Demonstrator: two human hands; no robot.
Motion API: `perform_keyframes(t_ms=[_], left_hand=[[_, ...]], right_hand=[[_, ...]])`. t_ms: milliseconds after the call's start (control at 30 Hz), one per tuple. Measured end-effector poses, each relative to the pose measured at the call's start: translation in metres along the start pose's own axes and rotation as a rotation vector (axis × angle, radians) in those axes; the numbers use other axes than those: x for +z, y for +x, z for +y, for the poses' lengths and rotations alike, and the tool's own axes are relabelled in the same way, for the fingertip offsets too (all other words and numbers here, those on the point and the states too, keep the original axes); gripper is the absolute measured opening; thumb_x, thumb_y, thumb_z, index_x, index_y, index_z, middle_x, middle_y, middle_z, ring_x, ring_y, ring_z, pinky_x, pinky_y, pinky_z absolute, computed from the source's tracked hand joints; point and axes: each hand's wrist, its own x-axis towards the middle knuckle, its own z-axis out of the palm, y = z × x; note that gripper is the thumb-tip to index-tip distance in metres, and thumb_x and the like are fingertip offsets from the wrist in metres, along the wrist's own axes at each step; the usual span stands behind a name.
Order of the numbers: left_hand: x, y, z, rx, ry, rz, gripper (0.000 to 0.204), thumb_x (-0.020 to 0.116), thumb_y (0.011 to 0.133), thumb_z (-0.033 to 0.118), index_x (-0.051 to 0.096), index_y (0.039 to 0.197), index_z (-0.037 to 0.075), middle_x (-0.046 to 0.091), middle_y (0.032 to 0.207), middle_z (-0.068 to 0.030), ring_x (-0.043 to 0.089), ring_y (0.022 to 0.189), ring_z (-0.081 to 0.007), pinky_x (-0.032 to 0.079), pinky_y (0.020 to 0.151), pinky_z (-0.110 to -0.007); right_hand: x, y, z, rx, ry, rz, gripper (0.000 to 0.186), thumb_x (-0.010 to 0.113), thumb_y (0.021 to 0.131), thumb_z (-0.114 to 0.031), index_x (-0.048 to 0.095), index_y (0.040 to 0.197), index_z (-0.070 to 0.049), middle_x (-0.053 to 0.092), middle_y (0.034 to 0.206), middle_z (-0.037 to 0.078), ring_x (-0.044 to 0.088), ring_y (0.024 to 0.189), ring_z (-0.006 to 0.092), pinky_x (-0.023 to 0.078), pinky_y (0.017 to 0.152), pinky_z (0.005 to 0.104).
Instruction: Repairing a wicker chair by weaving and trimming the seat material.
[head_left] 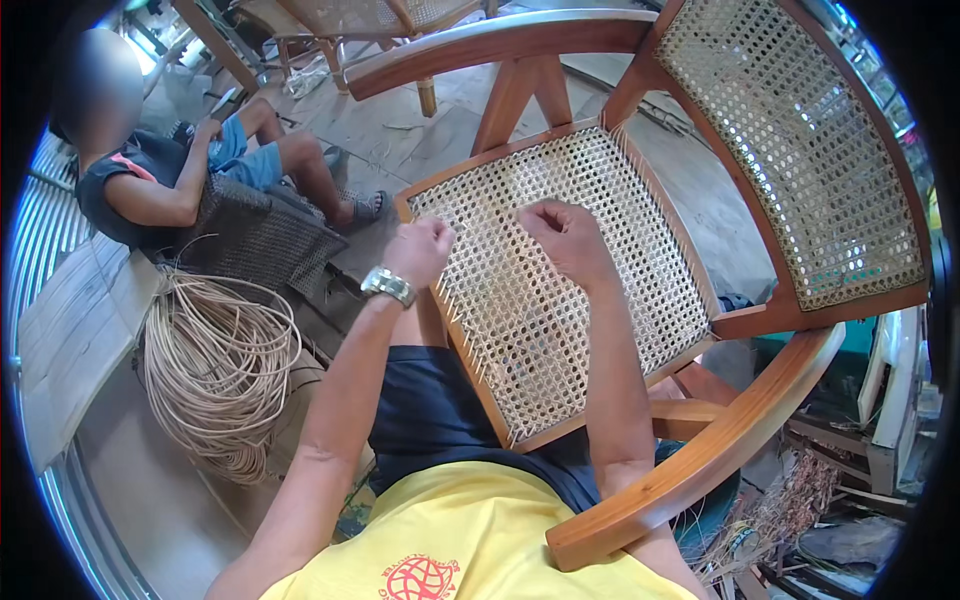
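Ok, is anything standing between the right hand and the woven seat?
Nothing visible stands between the right hand and the woven seat; whether they touch is unclear. Nearer the body, a wooden armrest overlaps the right arm in this view, clear of the hand.

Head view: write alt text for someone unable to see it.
A person's curled right hand is over the woven cane seat of a wooden armchair, the left hand by the seat's left edge. At left are a coil of pale strands and, beyond it, a seated co-worker.
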Motion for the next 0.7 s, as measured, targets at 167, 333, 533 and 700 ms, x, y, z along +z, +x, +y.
perform_keyframes(t_ms=[167,333,533,700], left_hand=[[0.035,0.005,0.023,0.117,0.084,-0.181,0.027,0.06,0.091,0.033,0.073,0.093,0.008,0.073,0.085,-0.0175,0.071,0.082,-0.0344,0.055,0.075,-0.043],[0.036,0.017,0.04,0.134,0.264,-0.291,0.023,0.059,0.09,0.028,0.071,0.091,0.009,0.073,0.092,-0.0164,0.07,0.086,-0.0362,0.056,0.078,-0.045],[0.024,0.024,0.086,0.135,0.484,-0.402,0.027,0.064,0.085,0.019,0.076,0.1,0.001,0.073,0.101,-0.0223,0.073,0.097,-0.0345,0.058,0.082,-0.044],[0.048,0.025,0.077,0.188,0.484,-0.419,0.026,0.06,0.087,0.019,0.076,0.096,0.001,0.073,0.1,-0.0227,0.073,0.094,-0.0347,0.058,0.082,-0.043]], right_hand=[[-0.012,0.01,0.024,0.213,-0.84,0.014,0.022,0.057,0.088,-0.02,0.075,0.083,-0.009,0.071,0.079,0.01,0.067,0.07,0.0201,0.056,0.069,0.0354],[0.001,0.004,0.027,0.283,-0.881,0.071,0.017,0.061,0.086,-0.021,0.073,0.076,-0.012,0.071,0.077,0.008,0.067,0.068,0.0169,0.055,0.063,0.0357],[-0.007,0.008,0.027,0.105,-0.954,0.152,0.014,0.062,0.084,-0.017,0.071,0.077,-0.009,0.069,0.075,0.011,0.066,0.066,0.0201,0.055,0.062,0.0372],[-0.006,0.02,0.039,0.196,-0.964,0.045,0.017,0.064,0.084,-0.022,0.073,0.08,-0.007,0.071,0.079,0.011,0.067,0.068,0.0234,0.056,0.068,0.0393]])
